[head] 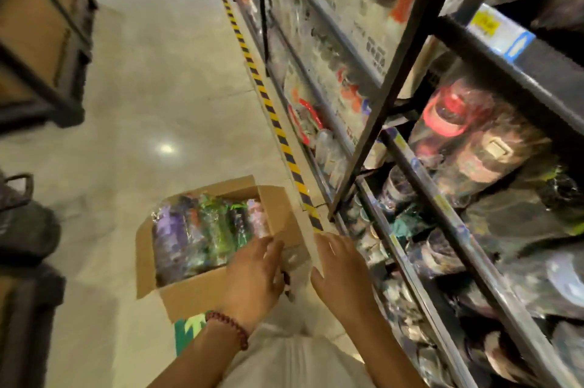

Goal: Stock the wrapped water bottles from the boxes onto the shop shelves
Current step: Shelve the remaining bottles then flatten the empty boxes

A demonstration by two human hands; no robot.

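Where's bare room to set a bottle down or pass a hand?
Bare floor lies left of the striped tape, beyond the open box. The shelves on the right look packed with wrapped goods. The box is full of wrapped bottles.

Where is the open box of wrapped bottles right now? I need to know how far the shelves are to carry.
In the head view the cardboard box sits on the floor at lower centre, left of the striped floor tape along the shelves, under the left hand.
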